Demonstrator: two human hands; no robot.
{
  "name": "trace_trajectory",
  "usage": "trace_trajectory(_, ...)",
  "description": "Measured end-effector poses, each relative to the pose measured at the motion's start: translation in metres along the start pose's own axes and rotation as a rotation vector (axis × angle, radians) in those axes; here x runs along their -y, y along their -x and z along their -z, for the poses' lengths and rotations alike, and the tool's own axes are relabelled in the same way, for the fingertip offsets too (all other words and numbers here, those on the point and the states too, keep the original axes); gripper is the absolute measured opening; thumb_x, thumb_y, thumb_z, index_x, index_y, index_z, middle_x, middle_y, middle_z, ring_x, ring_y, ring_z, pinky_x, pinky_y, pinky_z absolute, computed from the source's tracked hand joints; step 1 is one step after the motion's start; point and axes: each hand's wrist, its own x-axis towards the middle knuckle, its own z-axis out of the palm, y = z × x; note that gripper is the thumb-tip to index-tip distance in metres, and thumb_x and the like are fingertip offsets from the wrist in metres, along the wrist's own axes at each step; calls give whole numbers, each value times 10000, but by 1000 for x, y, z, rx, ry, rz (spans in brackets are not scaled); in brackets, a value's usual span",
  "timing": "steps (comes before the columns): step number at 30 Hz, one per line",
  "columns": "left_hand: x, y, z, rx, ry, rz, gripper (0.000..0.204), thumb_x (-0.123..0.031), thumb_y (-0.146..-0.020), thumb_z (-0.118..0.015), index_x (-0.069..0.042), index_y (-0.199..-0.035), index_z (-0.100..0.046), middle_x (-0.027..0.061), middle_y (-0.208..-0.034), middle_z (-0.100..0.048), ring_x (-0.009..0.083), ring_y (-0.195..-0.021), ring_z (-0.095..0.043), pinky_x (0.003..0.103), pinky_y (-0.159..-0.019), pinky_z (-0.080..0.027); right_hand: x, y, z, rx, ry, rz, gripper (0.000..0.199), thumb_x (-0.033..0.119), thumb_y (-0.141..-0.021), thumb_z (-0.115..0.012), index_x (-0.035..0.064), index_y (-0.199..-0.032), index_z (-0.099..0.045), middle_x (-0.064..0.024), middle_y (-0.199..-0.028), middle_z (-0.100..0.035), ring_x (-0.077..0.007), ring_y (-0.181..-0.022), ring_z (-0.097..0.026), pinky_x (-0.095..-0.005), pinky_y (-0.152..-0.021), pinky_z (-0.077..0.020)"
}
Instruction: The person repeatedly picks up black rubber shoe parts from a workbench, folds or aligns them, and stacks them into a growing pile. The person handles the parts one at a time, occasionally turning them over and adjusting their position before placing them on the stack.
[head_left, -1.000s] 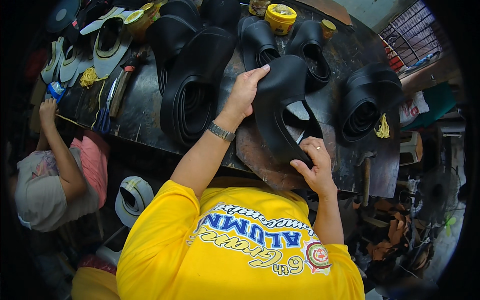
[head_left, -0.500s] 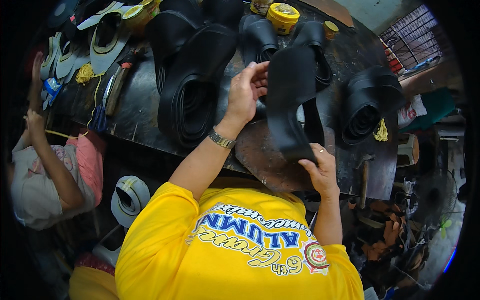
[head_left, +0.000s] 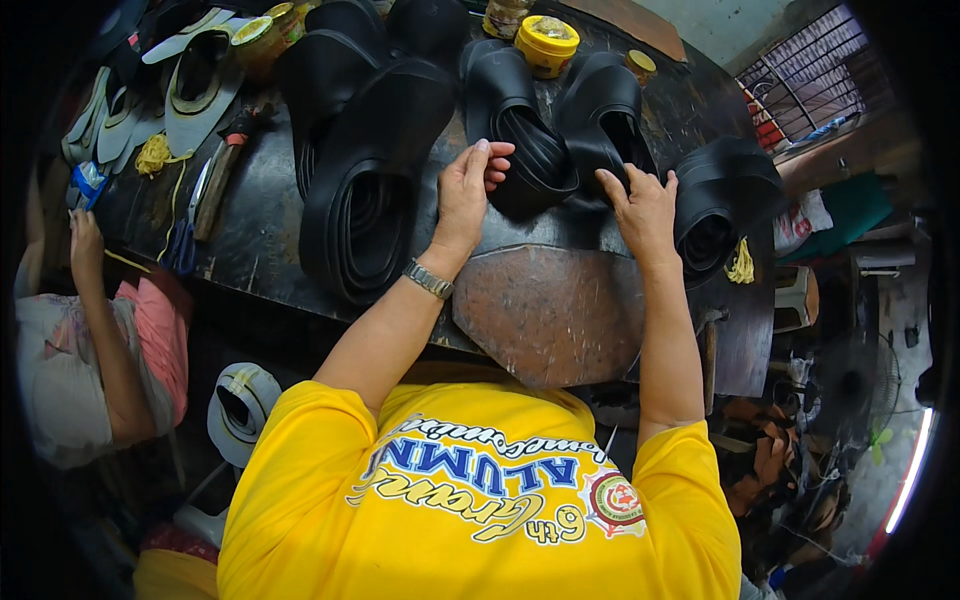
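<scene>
Both hands are over the dark worktable. My left hand point(head_left: 466, 198) has its fingers loosely curled with nothing visible in them, just beside a nested stack of black looped shoe uppers point(head_left: 535, 165). My right hand point(head_left: 645, 215) reaches forward with fingers apart. Its thumb and fingertips are at the near edge of another stack of black uppers point(head_left: 605, 95); whether they press on it is hard to tell. Between my forearms lies a worn brown board point(head_left: 545, 315) at the table's near edge.
Larger black stacks point(head_left: 365, 215) stand left, another black stack point(head_left: 715, 190) right. Behind are a yellow tub point(head_left: 547, 45) and jars. Scissors point(head_left: 188, 220), a wooden-handled tool point(head_left: 222, 180), yellow cord point(head_left: 158, 155) and grey uppers point(head_left: 200, 90) lie left. Another person point(head_left: 100, 360) sits at far left.
The single black upper held up between my hands is now down among the stacks. My right hand has moved forward and up; my left hand has shifted slightly down.
</scene>
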Motion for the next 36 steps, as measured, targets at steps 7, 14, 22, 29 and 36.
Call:
trace_trajectory(7,15,-10,-2,-141,-119,-113,282,-268,-1046,-542,-73,-1101,-738,11,-1040,-666,94,-945,-573,246,-837,-463,-3,-20,-27,-273,-1,241,357,368,-913,-704,24,-1005,-688,-116,-932,-643,-328,-916,-625,-481,-972,-471)
trace_trajectory(14,21,-15,-1,-162,-230,-281,215,-203,-1021,-585,-57,-1070,-734,64,-1096,-632,198,-1094,-543,315,-990,-422,-3,-22,-38,-134,-64,149,418,418,-887,-728,66,-1099,-653,-161,-826,-688,-346,-765,-685,-415,-712,-541)
trace_trajectory(22,16,-11,-3,-144,-229,-269,210,-195,-1020,-590,-52,-1074,-733,66,-1134,-606,182,-1108,-539,299,-1000,-422,-10,-3,-23,-73,8,261,462,466,-911,-680,84,-1167,-641,-164,-835,-701,-340,-767,-683,-408,-748,-521)
trace_trajectory(29,24,-15,7,-162,-122,-193,275,-264,-1042,-555,-80,-1166,-716,7,-1201,-625,91,-1108,-512,257,-987,-368,36,16,-2,-306,-294,449,451,353,-812,-788,64,-1132,-658,-122,-1026,-665,-315,-1015,-593,-443,-898,-440)
trace_trajectory(36,6,-10,3,-172,-83,-292,319,-294,-1065,-505,-82,-1208,-695,-2,-1243,-646,85,-1119,-526,252,-991,-360,66,26,-15,37,-221,419,261,290,-785,-798,57,-839,-695,-88,-866,-670,-298,-947,-603,-439,-916,-427)
